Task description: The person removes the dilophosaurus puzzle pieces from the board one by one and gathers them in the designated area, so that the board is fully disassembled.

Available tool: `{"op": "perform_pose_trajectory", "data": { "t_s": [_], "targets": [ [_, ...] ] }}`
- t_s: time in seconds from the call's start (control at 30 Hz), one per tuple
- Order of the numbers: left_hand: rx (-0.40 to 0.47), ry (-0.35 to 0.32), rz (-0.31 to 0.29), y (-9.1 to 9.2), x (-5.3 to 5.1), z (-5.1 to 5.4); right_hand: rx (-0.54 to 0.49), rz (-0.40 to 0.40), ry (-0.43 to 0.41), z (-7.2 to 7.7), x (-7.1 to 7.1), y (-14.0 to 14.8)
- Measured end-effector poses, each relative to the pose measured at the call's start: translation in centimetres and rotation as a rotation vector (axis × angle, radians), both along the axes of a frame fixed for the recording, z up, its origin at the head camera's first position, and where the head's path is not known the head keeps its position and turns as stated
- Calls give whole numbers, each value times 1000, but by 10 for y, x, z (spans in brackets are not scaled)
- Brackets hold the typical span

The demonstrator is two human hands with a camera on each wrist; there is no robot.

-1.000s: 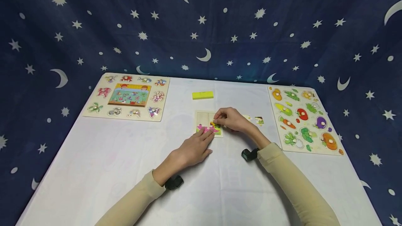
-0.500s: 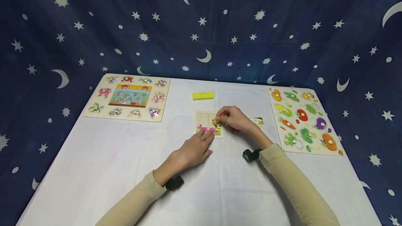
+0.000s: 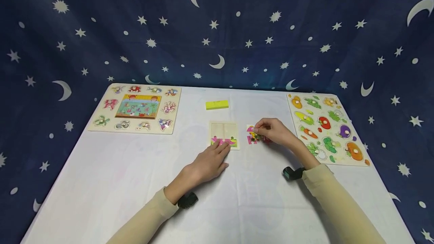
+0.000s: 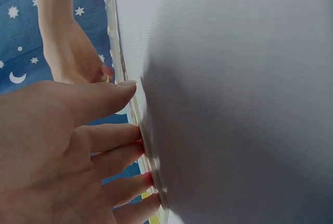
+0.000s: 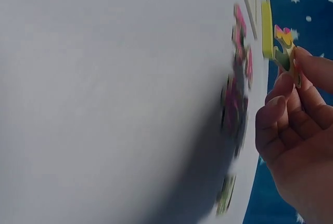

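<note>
My left hand [image 3: 206, 163] lies with straight fingers on the near edge of a small wooden puzzle tray [image 3: 223, 130]. Pink and green pieces [image 3: 231, 141] line the tray's near side, partly under those fingertips; bare wood shows behind them. To the tray's right, my right hand [image 3: 276, 131] pinches a jigsaw piece [image 5: 284, 37] between thumb and fingers. That piece is yellow, pink and green, and is held up off the table. Loose jigsaw pieces [image 5: 239, 31], mostly pink, lie on the table below the right hand, which hides some of them in the head view.
A yellow-green block [image 3: 217, 105] lies behind the tray. At the back left is a sea-animal peg puzzle [image 3: 173, 123], and a vegetable puzzle board [image 3: 325, 134] lies at the right. A dark blue starry cloth [image 3: 217, 29] hangs behind the white table [image 3: 135, 176].
My right hand has moved right, from above the tray to over the loose pieces, still pinching the jigsaw piece. The left hand has stayed on the tray's near edge.
</note>
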State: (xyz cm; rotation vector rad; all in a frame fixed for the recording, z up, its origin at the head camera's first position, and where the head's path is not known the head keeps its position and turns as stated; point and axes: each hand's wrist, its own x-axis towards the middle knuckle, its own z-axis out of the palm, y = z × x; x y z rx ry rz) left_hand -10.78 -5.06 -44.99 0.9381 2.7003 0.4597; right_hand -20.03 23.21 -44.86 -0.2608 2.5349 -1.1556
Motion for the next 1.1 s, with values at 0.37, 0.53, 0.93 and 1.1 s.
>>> {"op": "perform_pose_trajectory", "data": {
  "t_s": [0.37, 0.53, 0.93, 1.1],
  "targets": [
    [13, 22, -2, 1, 1, -1, 46, -47, 4, 4, 13, 49],
    [28, 24, -6, 1, 1, -1, 68, -52, -2, 2, 17, 65],
    [36, 1, 8, 0, 2, 0, 122, -67, -36, 0, 15, 83],
    [36, 2, 4, 1, 2, 0, 125, -73, -37, -4, 14, 87]
  ]
}}
